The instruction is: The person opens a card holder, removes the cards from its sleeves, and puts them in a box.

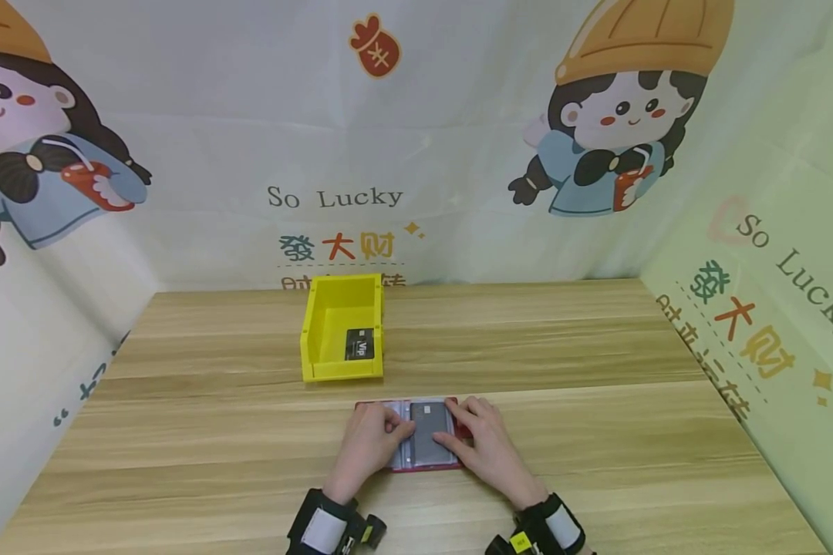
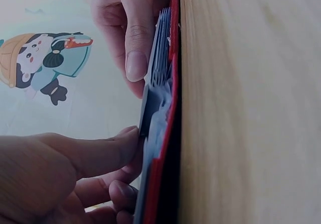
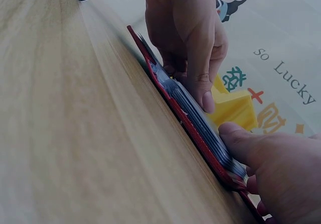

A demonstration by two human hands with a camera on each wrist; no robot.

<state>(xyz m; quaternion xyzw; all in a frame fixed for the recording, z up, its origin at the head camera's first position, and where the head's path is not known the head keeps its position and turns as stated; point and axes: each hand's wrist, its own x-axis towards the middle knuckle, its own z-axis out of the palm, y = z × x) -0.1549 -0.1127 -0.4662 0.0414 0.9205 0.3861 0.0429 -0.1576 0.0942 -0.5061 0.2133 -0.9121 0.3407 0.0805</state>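
Head view: grey card [image 1: 426, 441], on right half of open card holder [image 1: 402, 461], near side of table [image 1: 618, 432]. Left hand [image 1: 369, 439]: pinching card's left edge. Right hand [image 1: 486, 443]: grasping holder's right side. Step, judged: sliding card at sleeve, direction unclear; next calls for level guiding.

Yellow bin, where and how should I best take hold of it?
Probably the upper edges of the yellow bin's left wall and right wall, coming from both sides: they stand raised around its open top, with bare tabletop alongside.
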